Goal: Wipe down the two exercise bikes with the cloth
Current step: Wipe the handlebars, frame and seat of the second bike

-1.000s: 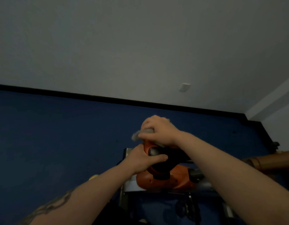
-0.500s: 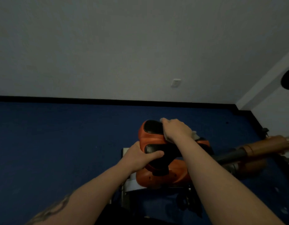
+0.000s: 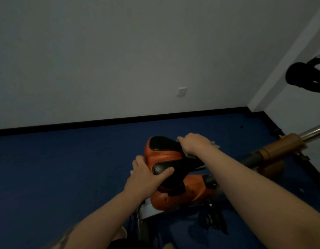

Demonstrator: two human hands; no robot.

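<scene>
While the left hand (image 3: 145, 174) grips the near side of the orange and black padded bike seat (image 3: 165, 155) to hold it firm, the right hand (image 3: 193, 143) presses a pale cloth (image 3: 214, 143) down on the far side of that seat. Only a small bit of the cloth shows, poking out from under the right hand. Below the seat sits the round orange body of the bike (image 3: 182, 193), on the blue floor (image 3: 65, 168). Right of the seat, a brown and silver bar (image 3: 288, 142) sticks out. I think the seat is being wiped now. Next, the cloth should probably slide across the rest of the seat, then go down to the orange body.
</scene>
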